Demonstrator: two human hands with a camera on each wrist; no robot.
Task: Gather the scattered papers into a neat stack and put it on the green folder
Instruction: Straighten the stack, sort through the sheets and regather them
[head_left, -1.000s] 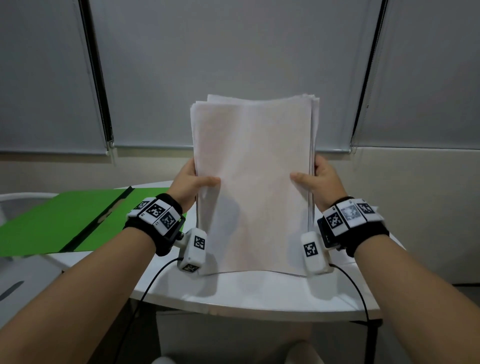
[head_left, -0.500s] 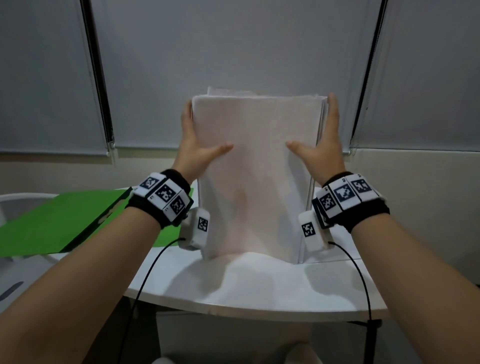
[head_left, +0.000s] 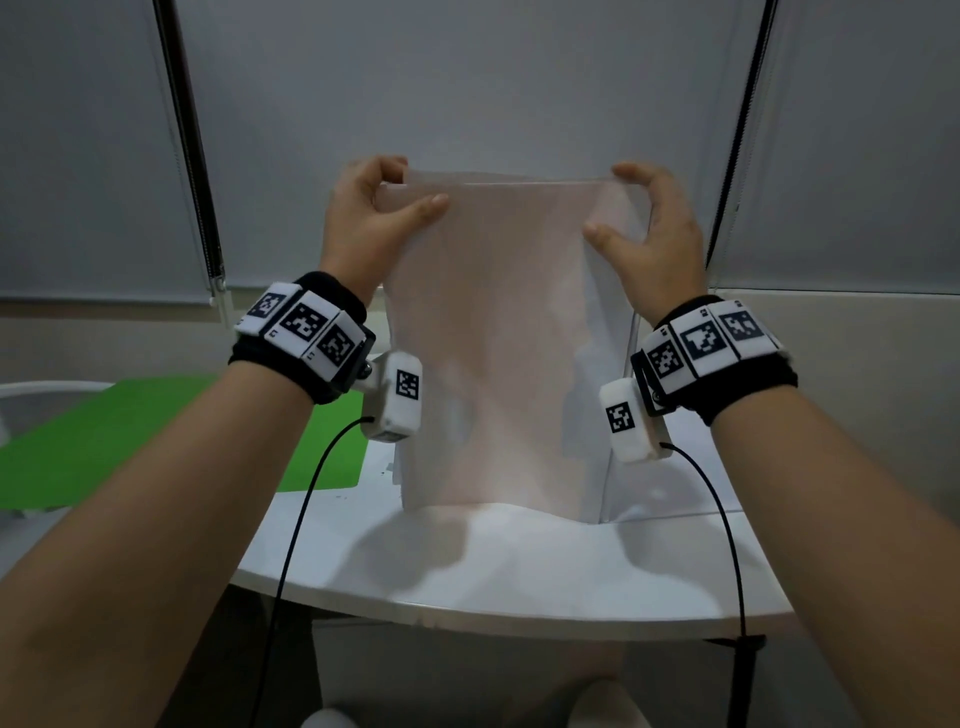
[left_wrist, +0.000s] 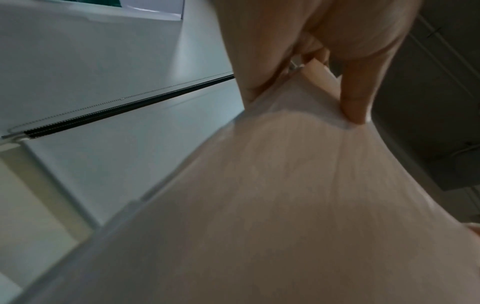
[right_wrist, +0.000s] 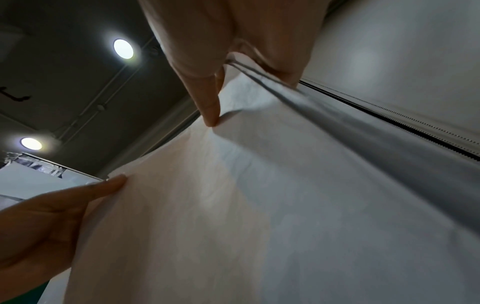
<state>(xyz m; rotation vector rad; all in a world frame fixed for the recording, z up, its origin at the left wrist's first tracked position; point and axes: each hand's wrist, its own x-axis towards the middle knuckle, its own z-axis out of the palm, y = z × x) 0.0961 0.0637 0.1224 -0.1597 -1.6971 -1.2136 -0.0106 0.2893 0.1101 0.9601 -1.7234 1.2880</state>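
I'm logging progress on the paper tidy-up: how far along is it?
Done: the papers are gathered into one stack. In hand: the left hand and right hand pinch its top corners, and it stands on edge on the table. Left: laying it on the green folder, which lies to the left.

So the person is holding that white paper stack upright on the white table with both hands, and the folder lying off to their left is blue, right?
Nearly. The flat folder lying to the left is green, not blue, as the head view shows. The rest holds: the left hand and right hand hold the white paper stack upright near its top corners, with its bottom edge on the white table.
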